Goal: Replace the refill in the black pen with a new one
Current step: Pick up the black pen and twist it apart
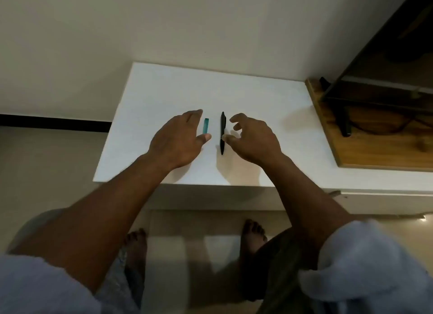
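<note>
A black pen [222,132] lies lengthwise on the white table top [269,116], near its middle. Just left of it lies a short teal refill packet [206,125], partly covered by my left thumb. My left hand [180,140] hovers over the packet with flat, spread fingers and holds nothing. My right hand [253,139] sits right of the pen with curled, parted fingers; its thumb tip is at the pen's side, but no grip shows.
A wooden board [375,149] lies on the table's right side with a dark screen [375,63] and its black stand foot [344,123] on it. A wall rises behind the table. My bare feet stand on the floor below the front edge.
</note>
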The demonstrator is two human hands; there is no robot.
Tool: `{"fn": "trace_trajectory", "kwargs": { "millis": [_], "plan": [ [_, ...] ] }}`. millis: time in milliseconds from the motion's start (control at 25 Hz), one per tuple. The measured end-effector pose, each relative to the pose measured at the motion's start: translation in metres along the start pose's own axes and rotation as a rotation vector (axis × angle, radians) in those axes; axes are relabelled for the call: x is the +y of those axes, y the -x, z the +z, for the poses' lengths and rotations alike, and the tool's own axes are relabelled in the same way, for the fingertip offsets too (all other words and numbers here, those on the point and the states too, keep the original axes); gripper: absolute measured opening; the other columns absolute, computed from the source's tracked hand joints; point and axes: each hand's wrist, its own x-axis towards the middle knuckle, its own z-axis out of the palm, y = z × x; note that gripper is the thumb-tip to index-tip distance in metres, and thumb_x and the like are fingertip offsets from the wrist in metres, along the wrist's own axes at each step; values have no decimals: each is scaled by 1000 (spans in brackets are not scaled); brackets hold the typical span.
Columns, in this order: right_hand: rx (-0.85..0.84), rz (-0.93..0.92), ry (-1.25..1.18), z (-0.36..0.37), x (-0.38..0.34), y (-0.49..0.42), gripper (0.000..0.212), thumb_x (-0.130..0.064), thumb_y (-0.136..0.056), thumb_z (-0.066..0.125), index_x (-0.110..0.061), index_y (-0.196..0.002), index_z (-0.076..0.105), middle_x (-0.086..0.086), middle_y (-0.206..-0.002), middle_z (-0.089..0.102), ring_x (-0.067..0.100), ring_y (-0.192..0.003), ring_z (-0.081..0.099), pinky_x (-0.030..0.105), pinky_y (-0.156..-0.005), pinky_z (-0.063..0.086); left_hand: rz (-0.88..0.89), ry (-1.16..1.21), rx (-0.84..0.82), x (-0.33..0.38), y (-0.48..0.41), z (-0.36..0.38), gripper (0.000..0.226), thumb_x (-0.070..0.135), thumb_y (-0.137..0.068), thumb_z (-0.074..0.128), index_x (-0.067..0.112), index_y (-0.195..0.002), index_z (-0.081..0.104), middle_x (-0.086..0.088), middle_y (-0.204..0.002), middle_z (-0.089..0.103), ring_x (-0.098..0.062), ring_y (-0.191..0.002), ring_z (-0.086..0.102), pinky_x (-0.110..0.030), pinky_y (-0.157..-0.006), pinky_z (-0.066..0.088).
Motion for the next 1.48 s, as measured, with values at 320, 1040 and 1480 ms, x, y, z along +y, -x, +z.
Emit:
{"fn": "trace_trajectory", "kwargs": {
  "millis": [320, 1040, 1480],
  "plan": [
    [49, 26, -75, 6, -6, -12, 58, -51, -94, 72, -26, -144, 57, -1, -131, 75, 22, -115, 71, 36, -87, 55, -24, 15, 18, 9, -19, 14, 74, 51, -101, 54, 17, -161, 27, -10, -164, 40, -33, -147, 41, -45, -115, 39],
    [-21, 6, 21, 15, -14, -23, 49, -52, -95, 72, -23, -134, 64, -1, -116, 78, 22, -102, 72, 29, -74, 48, -109, -63, 128, 5, -27, 26, 74, 56, -88, 69, 16, -147, 49, -11, -134, 65, -32, -119, 60, -45, -94, 52],
    [25, 63, -12, 14, -16, -24, 45, -55, -94, 71, -26, -129, 67, -1, -106, 79, 20, -96, 72, 32, -79, 54, -133, -137, 127, 12, -23, 15, 32, 34, -94, 65, 14, -119, 71, -6, -103, 73, -23, -90, 67, -29, -67, 44]
  ]
}}
